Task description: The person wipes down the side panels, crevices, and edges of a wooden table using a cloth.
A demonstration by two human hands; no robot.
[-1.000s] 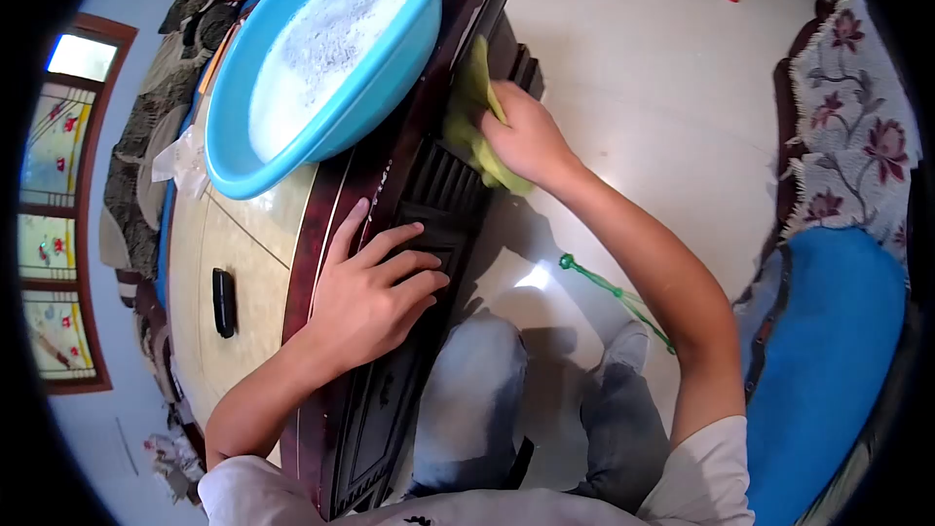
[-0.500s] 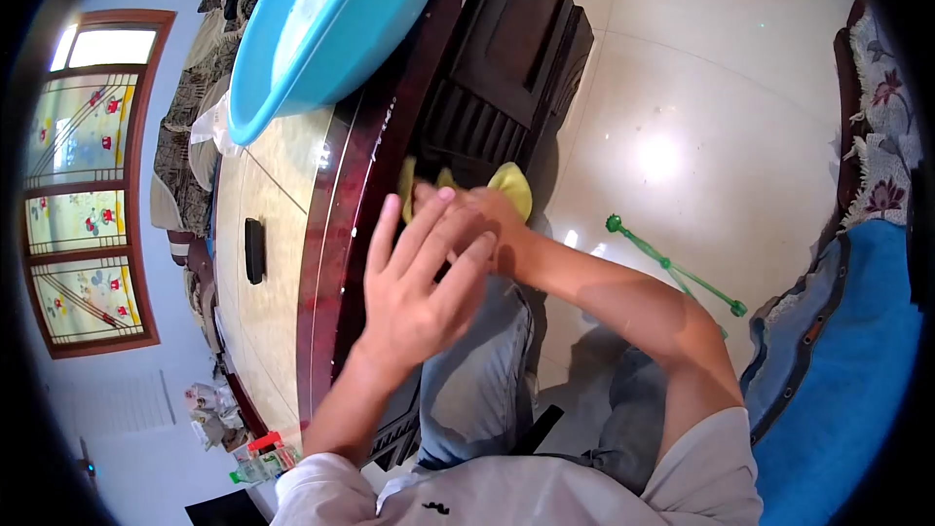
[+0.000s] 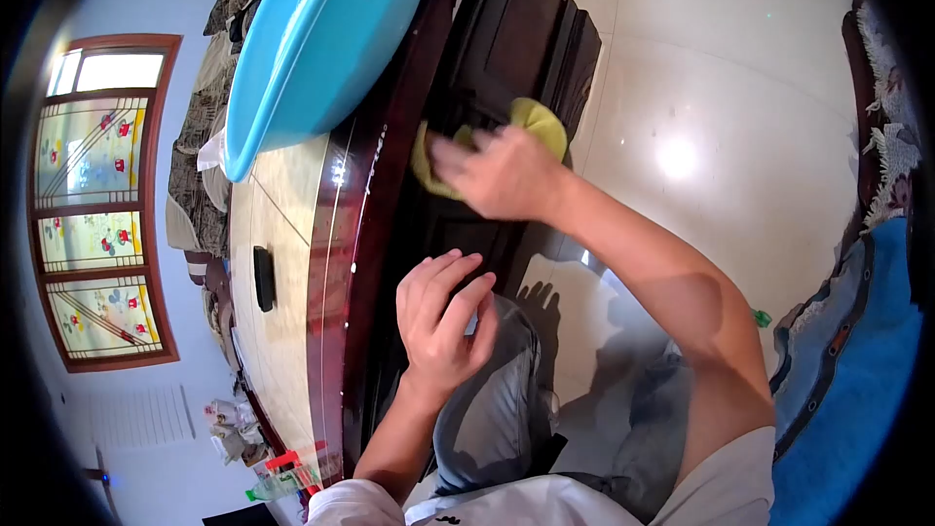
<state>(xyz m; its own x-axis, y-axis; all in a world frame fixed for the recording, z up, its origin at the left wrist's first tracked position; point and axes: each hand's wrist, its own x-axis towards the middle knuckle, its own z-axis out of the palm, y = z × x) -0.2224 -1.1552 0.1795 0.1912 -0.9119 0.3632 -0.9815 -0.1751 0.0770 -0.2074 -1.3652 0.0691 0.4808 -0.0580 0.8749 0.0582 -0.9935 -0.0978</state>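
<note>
My right hand (image 3: 511, 175) presses a yellow-green cloth (image 3: 542, 123) against the dark wooden side (image 3: 516, 34) of a low table. Its fingers are somewhat blurred, and the cloth spreads out on both sides of them. Lower down, my left hand (image 3: 443, 321) hovers in front of the table's side, above my knee. Its fingers are loosely bent and apart, with nothing in them.
On the pale tabletop (image 3: 282, 234) stand a large blue basin (image 3: 351, 58) and a black remote control (image 3: 263, 279). Plastic bottles (image 3: 282, 479) are at the near end. A blue-covered seat (image 3: 867, 380) is to the right, across the tiled floor (image 3: 682, 68).
My right hand has moved up along the table's side with the cloth, away from my left hand. The left hand has dropped slightly, its fingers more bent. The view has shifted a little.
</note>
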